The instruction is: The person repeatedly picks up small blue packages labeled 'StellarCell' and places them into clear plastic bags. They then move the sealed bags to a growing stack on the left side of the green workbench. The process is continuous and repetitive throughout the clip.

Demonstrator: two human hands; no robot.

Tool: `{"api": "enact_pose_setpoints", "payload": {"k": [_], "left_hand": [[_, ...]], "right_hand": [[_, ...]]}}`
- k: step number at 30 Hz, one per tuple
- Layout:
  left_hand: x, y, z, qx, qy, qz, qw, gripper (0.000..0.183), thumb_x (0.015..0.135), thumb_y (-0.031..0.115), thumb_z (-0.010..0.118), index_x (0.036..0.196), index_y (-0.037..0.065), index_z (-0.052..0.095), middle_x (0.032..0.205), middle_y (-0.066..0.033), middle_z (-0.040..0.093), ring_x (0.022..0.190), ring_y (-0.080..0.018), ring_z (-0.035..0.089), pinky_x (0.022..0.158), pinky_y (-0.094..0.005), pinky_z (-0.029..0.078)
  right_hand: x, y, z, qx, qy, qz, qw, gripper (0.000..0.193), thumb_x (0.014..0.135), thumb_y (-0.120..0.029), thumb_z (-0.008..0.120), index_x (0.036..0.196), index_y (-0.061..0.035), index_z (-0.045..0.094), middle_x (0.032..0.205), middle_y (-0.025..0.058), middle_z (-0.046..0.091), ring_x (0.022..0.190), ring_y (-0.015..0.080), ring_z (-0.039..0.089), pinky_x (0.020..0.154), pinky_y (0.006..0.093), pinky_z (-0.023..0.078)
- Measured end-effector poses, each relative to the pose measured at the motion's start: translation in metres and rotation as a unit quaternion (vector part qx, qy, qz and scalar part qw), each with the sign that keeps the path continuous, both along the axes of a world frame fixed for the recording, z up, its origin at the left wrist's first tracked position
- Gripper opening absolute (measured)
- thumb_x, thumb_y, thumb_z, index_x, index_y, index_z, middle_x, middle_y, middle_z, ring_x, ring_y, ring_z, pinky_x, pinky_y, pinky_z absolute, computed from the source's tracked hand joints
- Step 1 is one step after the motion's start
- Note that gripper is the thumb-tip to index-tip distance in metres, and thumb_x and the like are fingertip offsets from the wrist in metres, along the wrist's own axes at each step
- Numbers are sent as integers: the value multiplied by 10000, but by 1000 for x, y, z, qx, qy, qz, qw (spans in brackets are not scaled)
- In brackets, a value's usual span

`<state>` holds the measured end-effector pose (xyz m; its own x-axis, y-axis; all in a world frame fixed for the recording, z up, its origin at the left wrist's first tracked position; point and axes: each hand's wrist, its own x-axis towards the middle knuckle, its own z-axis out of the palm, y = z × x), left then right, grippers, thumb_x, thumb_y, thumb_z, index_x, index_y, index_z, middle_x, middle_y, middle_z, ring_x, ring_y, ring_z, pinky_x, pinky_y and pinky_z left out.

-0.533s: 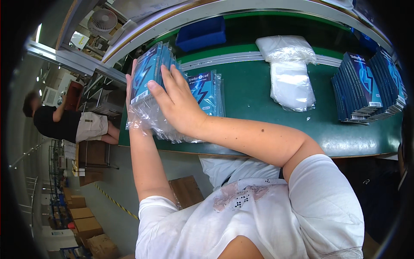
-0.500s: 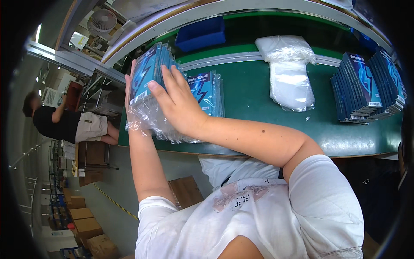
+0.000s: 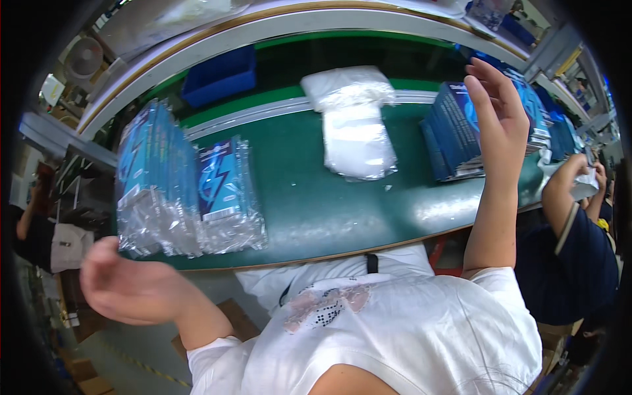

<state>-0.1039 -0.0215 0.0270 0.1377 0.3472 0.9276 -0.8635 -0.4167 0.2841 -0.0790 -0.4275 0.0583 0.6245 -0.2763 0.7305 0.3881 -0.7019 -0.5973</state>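
My right hand [image 3: 501, 122] is raised at the right, fingers spread and holding nothing, in front of a standing row of flat blue packs [image 3: 449, 135]. I cannot tell whether it touches them. At the lower left, my left hand [image 3: 135, 286] is blurred and loosely curved, with nothing visible in it. It is off the table's front edge, just below a thick row of blue packs in clear plastic bags [image 3: 155, 178]. A smaller group of bagged packs [image 3: 220, 178] leans beside that row. Clear plastic bags [image 3: 359, 138] lie stacked mid-table.
A blue bin [image 3: 220, 78] stands at the back left of the green table [image 3: 309, 217]. Above the back runs a shelf edge [image 3: 283, 29]. At the right, a co-worker in dark clothing [image 3: 559, 257] handles something white. Another person [image 3: 39, 237] is at the far left.
Both hands have come off the bagged packs at the left. The right hand has swung across to the packs at the right; the left has dropped down and left. The view has shifted rightward.
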Motion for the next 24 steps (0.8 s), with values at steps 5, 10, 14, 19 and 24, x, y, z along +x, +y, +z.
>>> {"api": "enact_pose_setpoints", "payload": {"k": [5,10,14,19,24], "left_hand": [[33,-142,-50,450,252,-158,842,211,819,96,623,1026,74,656,1094,-84,597,1026,-289,546,922,-402,388],[77,-161,-101,578,261,-81,769,272,772,35,617,1037,87,653,1068,-60,595,1021,-260,537,905,-409,380],[82,-169,-102,552,297,-90,774,260,768,13,608,1019,68,646,977,-71,581,911,-268,545,825,-389,423],[70,-177,-90,418,337,-166,827,196,816,-9,584,998,25,648,940,-103,576,879,-279,559,766,-352,458],[76,-180,-97,364,327,-193,850,167,843,5,589,997,-4,653,900,-127,594,826,-270,602,719,-317,476]], "right_hand": [[10,-68,-47,-356,201,-217,887,721,763,-498,681,1171,85,567,1161,280,563,1108,394,523,953,443,417],[-1,-52,-35,-292,267,-191,898,585,721,-315,680,1225,-34,582,1178,268,547,1114,391,510,970,432,409],[-14,-38,-22,-228,210,-122,943,620,641,-252,688,1227,-82,584,1035,184,561,995,325,540,888,398,443],[-41,-16,-37,294,200,257,898,703,749,-391,697,1326,-70,454,988,65,548,771,111,542,614,228,442],[-45,-1,-119,585,308,414,625,557,884,-342,587,1266,27,420,953,110,575,727,138,580,514,258,489]]}}
